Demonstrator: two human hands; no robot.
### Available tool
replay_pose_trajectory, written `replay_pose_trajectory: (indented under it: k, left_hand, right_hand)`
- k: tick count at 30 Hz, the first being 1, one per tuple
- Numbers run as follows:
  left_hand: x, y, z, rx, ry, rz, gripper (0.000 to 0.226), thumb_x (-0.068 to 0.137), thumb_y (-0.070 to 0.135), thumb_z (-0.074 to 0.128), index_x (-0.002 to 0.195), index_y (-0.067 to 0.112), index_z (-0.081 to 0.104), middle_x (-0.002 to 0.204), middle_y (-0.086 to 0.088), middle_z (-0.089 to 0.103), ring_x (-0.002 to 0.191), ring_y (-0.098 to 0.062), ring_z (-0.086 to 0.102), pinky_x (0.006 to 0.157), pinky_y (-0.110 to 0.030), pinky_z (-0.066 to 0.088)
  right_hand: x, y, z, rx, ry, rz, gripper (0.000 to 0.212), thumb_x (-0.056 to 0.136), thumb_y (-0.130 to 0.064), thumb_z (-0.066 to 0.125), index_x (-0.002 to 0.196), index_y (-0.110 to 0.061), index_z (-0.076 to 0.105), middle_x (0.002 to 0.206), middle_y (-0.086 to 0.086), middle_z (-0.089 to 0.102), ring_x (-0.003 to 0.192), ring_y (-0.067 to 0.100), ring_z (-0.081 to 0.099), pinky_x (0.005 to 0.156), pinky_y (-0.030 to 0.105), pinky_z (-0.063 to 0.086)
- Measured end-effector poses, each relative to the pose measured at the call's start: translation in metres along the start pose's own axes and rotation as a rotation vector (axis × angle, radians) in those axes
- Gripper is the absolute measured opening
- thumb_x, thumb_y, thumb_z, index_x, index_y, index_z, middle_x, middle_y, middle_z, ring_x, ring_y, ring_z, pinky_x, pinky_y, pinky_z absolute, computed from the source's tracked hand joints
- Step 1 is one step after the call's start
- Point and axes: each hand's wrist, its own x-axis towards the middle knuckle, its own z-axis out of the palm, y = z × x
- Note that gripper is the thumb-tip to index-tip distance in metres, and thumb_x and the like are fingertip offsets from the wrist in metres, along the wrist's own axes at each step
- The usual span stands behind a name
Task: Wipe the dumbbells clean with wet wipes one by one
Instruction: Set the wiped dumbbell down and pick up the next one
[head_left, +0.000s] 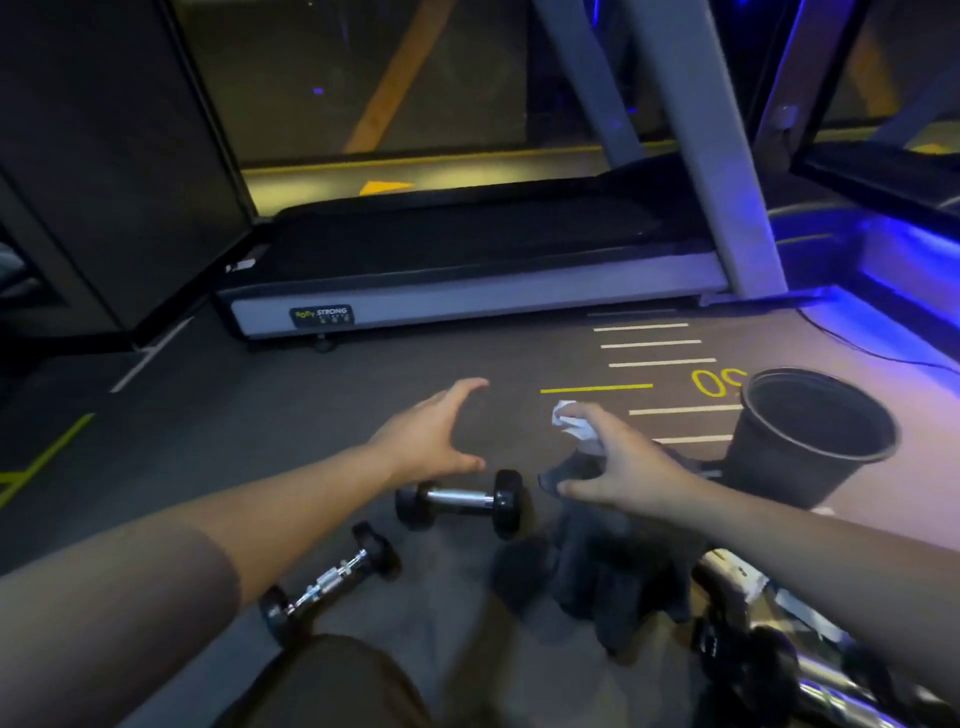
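Reading "STRONG" on the treadmill (467, 280) label, we see our left hand (431, 436) spread wide above a dumbbell (462, 501), our right hand (623, 462) pinching a wet wipe (574, 423).

We see a grey floor (291, 415) marked with white stripes, a yellow line and yellow numerals, turning pinkish toward the right and blue near the glowing strip. The nearer dumbbell (462, 501) has black ends and a silvery handle; so does the second dumbbell (332, 577). The crumpled wipe (576, 426) in our right hand (628, 462) is white. The bin (810, 436) is black. The treadmill (467, 260) has a black belt, a pale grey side rail and a dark label with yellow-green and white lettering.
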Motion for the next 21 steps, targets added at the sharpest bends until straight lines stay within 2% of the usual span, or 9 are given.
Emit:
replay_pose_trajectory:
  k: [2, 6, 8, 13, 17, 19, 21]
  left_hand:
    - [-0.006, -0.03, 0.003, -0.014, 0.002, -0.042, 0.099, 0.073, 0.046, 0.082, 0.147, 0.05, 0.018, 0.158, 0.004, 0.039, 0.136, -0.019, 0.049, 0.108, -0.041, 0.045]
    - [-0.025, -0.093, 0.024, 0.009, -0.04, -0.116, 0.098, 0.072, 0.046, 0.079, 0.147, 0.049, 0.017, 0.155, 0.007, 0.04, 0.137, -0.018, 0.046, 0.107, -0.04, 0.044]
    - [-0.036, -0.12, 0.038, -0.014, -0.046, -0.154, 0.097, 0.072, 0.045, 0.079, 0.148, 0.048, 0.018, 0.155, 0.009, 0.04, 0.138, -0.016, 0.045, 0.107, -0.038, 0.044]
    - [-0.067, -0.189, 0.072, -0.064, -0.034, -0.291, 0.096, 0.076, 0.045, 0.077, 0.15, 0.047, 0.017, 0.156, 0.01, 0.038, 0.137, -0.018, 0.046, 0.102, -0.034, 0.045]
    - [-0.09, -0.246, 0.105, -0.134, -0.006, -0.458, 0.099, 0.075, 0.044, 0.08, 0.151, 0.047, 0.016, 0.157, 0.009, 0.036, 0.138, -0.018, 0.045, 0.098, -0.031, 0.044]
    - [-0.102, -0.273, 0.123, -0.149, -0.028, -0.517, 0.104, 0.072, 0.042, 0.082, 0.153, 0.045, 0.015, 0.156, 0.009, 0.034, 0.139, -0.02, 0.043, 0.1, -0.032, 0.044]
    - [-0.114, -0.299, 0.142, -0.12, -0.089, -0.555, 0.112, 0.068, 0.041, 0.085, 0.154, 0.043, 0.013, 0.155, 0.005, 0.032, 0.139, -0.026, 0.041, 0.105, -0.038, 0.044]
  right_hand:
    - [0.013, 0.0, 0.027, 0.023, -0.041, 0.018, 0.078, 0.063, -0.04, 0.083, 0.128, -0.045, 0.04, 0.144, -0.012, 0.044, 0.133, -0.001, 0.043, 0.111, 0.027, 0.04]
    - [0.041, 0.011, 0.089, 0.05, -0.142, 0.041, 0.079, 0.07, -0.018, 0.087, 0.132, -0.034, 0.041, 0.143, -0.013, 0.046, 0.131, -0.004, 0.044, 0.11, 0.02, 0.037]
    - [0.054, 0.015, 0.12, 0.062, -0.177, 0.025, 0.079, 0.068, -0.023, 0.088, 0.13, -0.039, 0.041, 0.143, -0.015, 0.045, 0.131, -0.001, 0.046, 0.111, 0.028, 0.039]
    - [0.088, 0.019, 0.199, 0.071, -0.302, 0.04, 0.077, 0.069, -0.026, 0.087, 0.132, -0.036, 0.042, 0.144, -0.01, 0.045, 0.129, -0.001, 0.046, 0.108, 0.025, 0.042]
    - [0.117, 0.024, 0.259, 0.052, -0.388, 0.067, 0.078, 0.068, -0.027, 0.087, 0.134, -0.031, 0.044, 0.138, -0.008, 0.048, 0.123, 0.006, 0.05, 0.098, 0.01, 0.039]
    - [0.13, 0.031, 0.289, 0.043, -0.413, 0.082, 0.08, 0.06, -0.042, 0.082, 0.13, -0.039, 0.043, 0.137, -0.005, 0.048, 0.123, 0.01, 0.052, 0.102, 0.022, 0.044]
    - [0.139, 0.038, 0.313, 0.033, -0.422, 0.116, 0.082, 0.054, -0.051, 0.075, 0.128, -0.045, 0.041, 0.134, -0.005, 0.049, 0.119, 0.011, 0.054, 0.102, 0.032, 0.047]
